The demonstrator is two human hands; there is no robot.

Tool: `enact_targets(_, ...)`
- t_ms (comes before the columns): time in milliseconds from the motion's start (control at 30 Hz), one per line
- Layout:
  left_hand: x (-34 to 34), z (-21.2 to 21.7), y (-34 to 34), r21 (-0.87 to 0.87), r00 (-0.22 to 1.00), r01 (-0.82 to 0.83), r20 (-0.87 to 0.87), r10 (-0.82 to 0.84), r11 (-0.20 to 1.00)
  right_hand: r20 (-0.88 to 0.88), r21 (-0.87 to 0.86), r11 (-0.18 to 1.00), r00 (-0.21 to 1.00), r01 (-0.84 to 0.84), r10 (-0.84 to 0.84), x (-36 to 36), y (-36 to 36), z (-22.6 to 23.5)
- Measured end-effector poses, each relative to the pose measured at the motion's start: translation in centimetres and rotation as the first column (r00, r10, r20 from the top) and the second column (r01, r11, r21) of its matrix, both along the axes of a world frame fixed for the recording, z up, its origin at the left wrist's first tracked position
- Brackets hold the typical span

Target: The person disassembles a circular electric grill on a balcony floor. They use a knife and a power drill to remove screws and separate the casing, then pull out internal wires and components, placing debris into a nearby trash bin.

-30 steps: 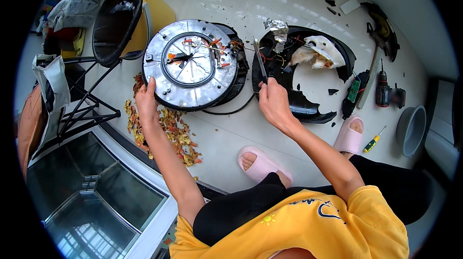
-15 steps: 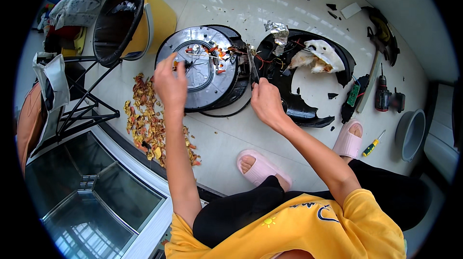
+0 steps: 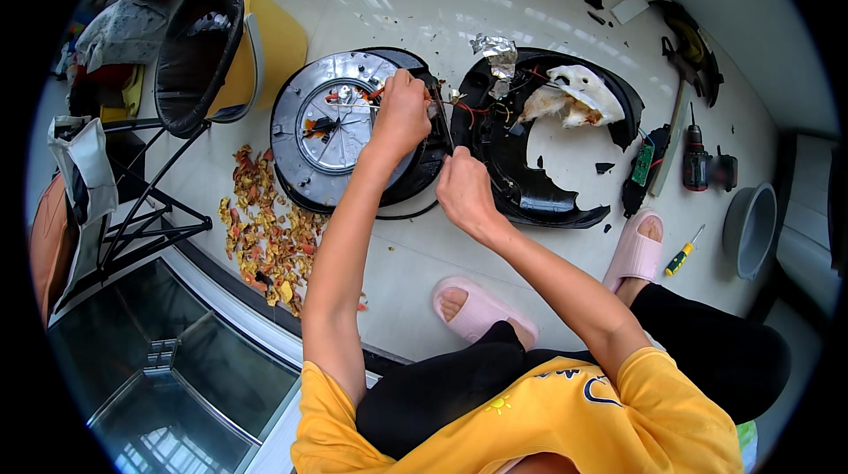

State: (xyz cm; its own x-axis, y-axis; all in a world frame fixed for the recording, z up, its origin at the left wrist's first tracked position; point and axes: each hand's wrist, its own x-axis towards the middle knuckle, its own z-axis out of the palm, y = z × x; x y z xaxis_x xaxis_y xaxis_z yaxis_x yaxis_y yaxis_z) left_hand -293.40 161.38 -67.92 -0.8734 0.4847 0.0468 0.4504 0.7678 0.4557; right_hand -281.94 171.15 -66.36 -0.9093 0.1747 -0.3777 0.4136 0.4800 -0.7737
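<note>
Shifted rightward over the grey disc [image 3: 297,145] left of upper centre, the left hand [image 3: 405,116] has fingers bunched, their hold hidden, just left of the knife [image 3: 445,125] the right hand [image 3: 466,191] grips, long axis running up-frame.

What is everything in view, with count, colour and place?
Round ridged disc: 1, grey, centre left
Curved broken plastic shell: 1, black, beside disc
Crumpled foil: 1, silver, by shell
Slim tool: 1, dark, in right hand
Lined bin: 1, yellow, upper left
Flaky scraps: many, yellow, below disc
Cordless drill: 1, black/red, right
Screwdriver: 1, yellow/green, below drill
Round basin: 1, grey, far right
Thick slippers: 2, pink, lower centre
Other items: uncounted, mixed colours, scattered
Left hand: 1, bare, over disc
Right hand: 1, bare, holding tool
</note>
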Motion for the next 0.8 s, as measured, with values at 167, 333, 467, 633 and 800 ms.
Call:
enact_targets(167, 0.2, 0.2, 0.1, -0.105, 0.996, 0.051, -0.062, -0.058, 0.993, -0.023, -0.013, 1.0, 0.999, -0.026, 0.026, -1.0, -0.9, -0.7)
enact_targets(333, -0.2, -0.8, -0.5, 0.02, 0.996, -0.055, 0.064, 0.054, 0.998, -0.019, -0.045, 0.992, 0.993, -0.115, 0.115, -5.6, -0.8, -2.0)
enact_targets(467, 0.2, -1.1, -1.5, 0.017, 0.997, -0.063, 0.038, 0.062, 0.998, 0.086, -0.081, 0.994, 0.994, -0.067, 0.074, -2.5, -1.6, -1.1)
enact_targets(633, 0.6, -0.7, -1.8, 0.019, 0.995, -0.082, 0.06, 0.081, 0.996, -0.03, -0.08, 0.997, 0.999, -0.024, 0.021, -2.9, -1.8, -1.3)
enact_targets(800, -0.3, -0.7, -1.4, 0.109, 0.987, -0.135, 0.108, 0.123, 0.985, -0.032, -0.027, 0.999, 0.999, -0.029, 0.029, -5.5, -1.3, -2.7)
